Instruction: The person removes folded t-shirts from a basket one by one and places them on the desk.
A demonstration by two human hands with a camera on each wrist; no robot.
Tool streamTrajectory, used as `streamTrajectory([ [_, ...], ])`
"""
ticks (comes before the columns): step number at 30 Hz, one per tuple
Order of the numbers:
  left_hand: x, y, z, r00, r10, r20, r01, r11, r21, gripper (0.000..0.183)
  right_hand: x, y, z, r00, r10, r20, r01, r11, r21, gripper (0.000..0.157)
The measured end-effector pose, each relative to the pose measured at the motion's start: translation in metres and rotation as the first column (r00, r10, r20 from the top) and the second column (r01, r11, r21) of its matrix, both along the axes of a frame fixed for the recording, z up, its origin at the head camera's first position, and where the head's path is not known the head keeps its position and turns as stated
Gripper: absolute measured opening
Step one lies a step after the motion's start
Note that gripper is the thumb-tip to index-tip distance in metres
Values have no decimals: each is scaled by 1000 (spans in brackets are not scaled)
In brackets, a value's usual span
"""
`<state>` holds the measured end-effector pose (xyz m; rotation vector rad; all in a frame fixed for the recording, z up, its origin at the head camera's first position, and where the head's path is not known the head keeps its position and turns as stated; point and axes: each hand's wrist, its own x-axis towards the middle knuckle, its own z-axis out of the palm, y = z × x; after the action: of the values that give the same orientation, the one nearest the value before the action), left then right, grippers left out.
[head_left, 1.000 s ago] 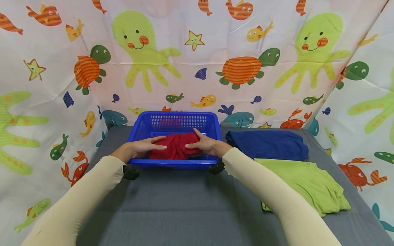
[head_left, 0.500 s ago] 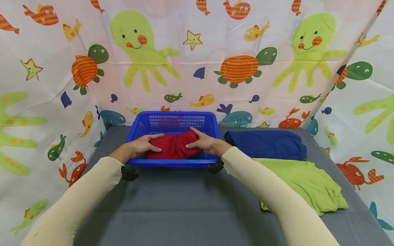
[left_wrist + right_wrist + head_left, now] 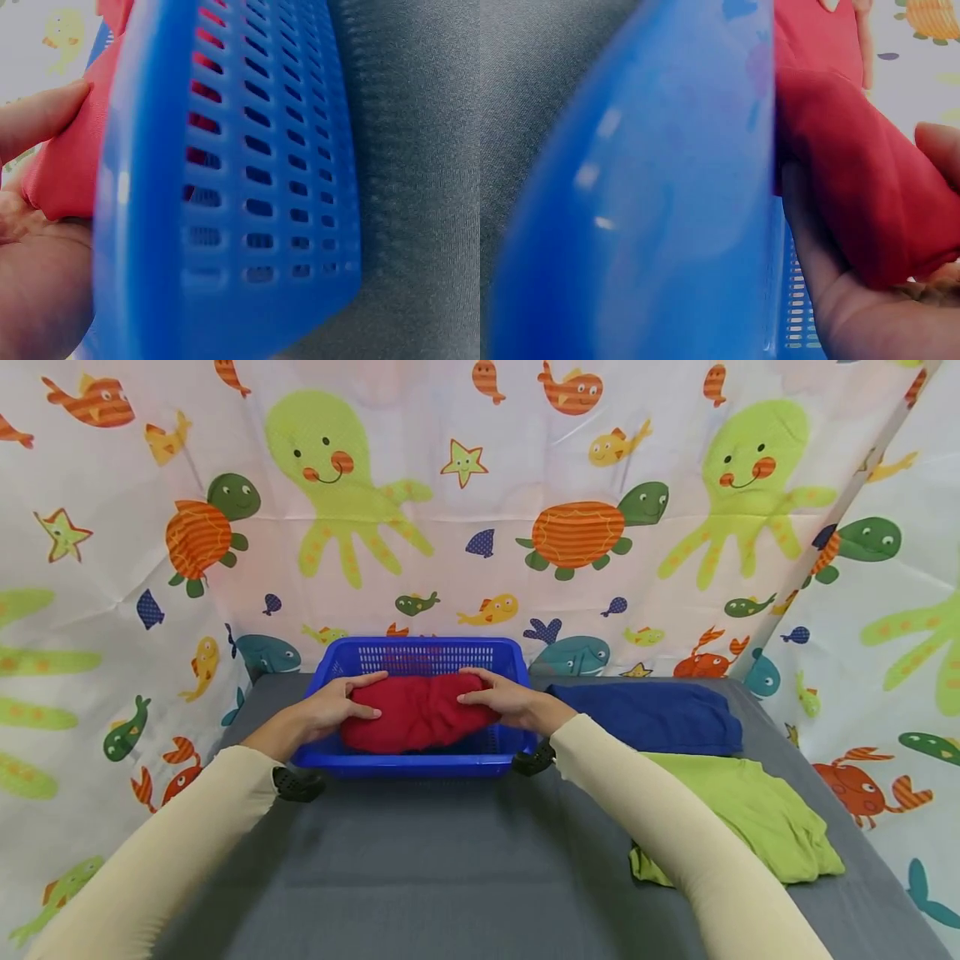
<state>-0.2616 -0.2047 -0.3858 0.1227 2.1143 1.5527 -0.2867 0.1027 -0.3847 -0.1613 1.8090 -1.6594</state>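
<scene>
A folded red cloth (image 3: 416, 714), perhaps a garment, is held at both ends over the blue plastic basket (image 3: 405, 767). My left hand (image 3: 326, 708) grips its left end, with the thumb on the near face; the left wrist view shows the red fabric (image 3: 71, 165) between thumb and palm, beside the basket's perforated wall (image 3: 259, 142). At the other end my right hand (image 3: 513, 700) grips the cloth. In the right wrist view fingers (image 3: 802, 225) run under the red roll (image 3: 862, 180). Some of the fingers are hidden by the cloth.
Right of the basket a folded dark blue cloth (image 3: 652, 718) lies on the grey tabletop (image 3: 427, 877). Nearer me is a lime green cloth (image 3: 757, 818), partly covered by my right sleeve. A printed sea-animal curtain (image 3: 465, 543) stands behind and at both sides.
The red cloth has risen from low inside the basket to about the rim, held by both hands. My left hand has moved slightly left and up.
</scene>
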Motion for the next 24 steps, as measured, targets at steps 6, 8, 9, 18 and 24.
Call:
streamTrajectory([
  [6,5,-3,10,1000,-2,-30,1,1000,-12,83,2,3,0,1000,11,-5,-11,999,-38,51],
  [8,5,-4,13,999,-3,-42,2,1000,-23,83,3,4,1,1000,23,-5,-23,998,-50,54],
  [9,6,-4,14,999,-3,-47,2,1000,-26,83,3,5,1,1000,28,0,-28,998,-59,57],
  [18,11,-5,27,997,2,-79,-1,1000,11,83,4,20,10,996,90,-23,-91,995,-48,84],
  [24,17,-8,34,994,-3,-113,8,999,47,83,8,27,19,992,121,-40,-124,990,-63,93],
])
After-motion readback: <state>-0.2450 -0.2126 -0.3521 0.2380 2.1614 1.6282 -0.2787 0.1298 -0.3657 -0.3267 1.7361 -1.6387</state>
